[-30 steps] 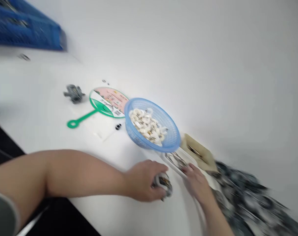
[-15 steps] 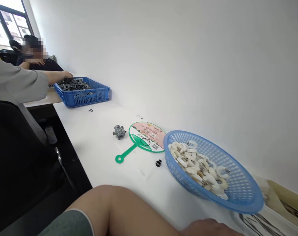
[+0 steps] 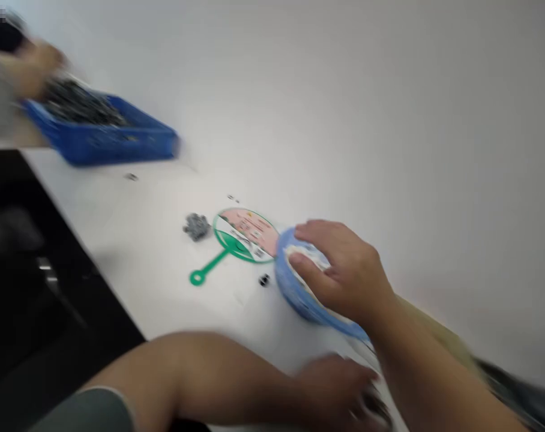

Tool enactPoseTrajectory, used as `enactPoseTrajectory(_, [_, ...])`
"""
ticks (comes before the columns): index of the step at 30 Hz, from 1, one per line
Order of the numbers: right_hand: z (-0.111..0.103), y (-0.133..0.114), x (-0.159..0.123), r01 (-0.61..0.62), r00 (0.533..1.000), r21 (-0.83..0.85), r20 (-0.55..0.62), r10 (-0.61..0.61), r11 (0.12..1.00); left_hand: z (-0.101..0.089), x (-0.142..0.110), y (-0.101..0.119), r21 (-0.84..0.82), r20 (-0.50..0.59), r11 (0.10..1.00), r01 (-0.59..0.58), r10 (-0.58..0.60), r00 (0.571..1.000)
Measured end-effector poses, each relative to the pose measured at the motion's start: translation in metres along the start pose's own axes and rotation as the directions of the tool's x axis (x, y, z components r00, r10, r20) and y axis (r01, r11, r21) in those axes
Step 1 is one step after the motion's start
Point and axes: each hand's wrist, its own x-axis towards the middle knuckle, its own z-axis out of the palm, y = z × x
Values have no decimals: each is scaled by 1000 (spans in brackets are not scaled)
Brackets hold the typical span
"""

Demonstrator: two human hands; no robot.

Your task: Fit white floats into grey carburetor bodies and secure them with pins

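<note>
Blue basket sits on the white table just right of a green fan, right hand spread across it, fingers wide apart; near, left hand blurred, its grip unclear; far left, a co-worker's hand over a blue crate.

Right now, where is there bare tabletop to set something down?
The widest patch of white tabletop lies between the blue crate and the grey metal part. A smaller strip runs between the green hand fan's handle and your left forearm. It's crowded around the blue basket, under your right hand, and by your left hand.
</note>
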Motion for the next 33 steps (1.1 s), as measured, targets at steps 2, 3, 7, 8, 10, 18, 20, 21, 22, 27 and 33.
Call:
enactPoseTrajectory(2, [-10,23,-25,-121,992,-35,-23,121,992,6,-6,-5,75,-91,997,-14,21,996])
enactPoseTrajectory(3, [-15,40,-43,-227,974,-56,-23,226,972,9,-8,-8,96,-119,995,-38,49,992])
enactPoseTrajectory(7, [-33,116,-138,-714,658,-260,66,750,650,16,-14,-17,105,-150,989,-105,120,981])
enactPoseTrajectory(8, [-34,131,-163,-763,545,-352,98,833,541,17,-16,-17,107,-153,988,-110,126,980])
enactPoseTrajectory(10, [-33,152,-208,-783,436,-424,148,888,455,18,-18,-16,116,-162,988,-106,124,979])
enactPoseTrajectory(18, [-19,154,-284,-741,349,-484,315,883,466,18,-21,-14,150,-171,986,-70,96,981])
enactPoseTrajectory(20, [-14,153,-281,-714,366,-489,351,862,502,19,-22,-13,156,-174,985,-68,95,980])
enactPoseTrajectory(21, [-11,154,-278,-696,377,-485,382,844,530,20,-22,-13,158,-174,985,-64,92,980])
enactPoseTrajectory(22, [-8,154,-275,-675,388,-475,422,819,564,20,-22,-13,160,-175,985,-60,89,981])
enactPoseTrajectory(27, [7,162,-266,-580,415,-422,583,698,697,21,-20,-12,158,-182,985,-61,90,979])
enactPoseTrajectory(33, [18,169,-260,-483,398,-521,585,706,704,19,-19,-9,151,-168,987,-60,86,982])
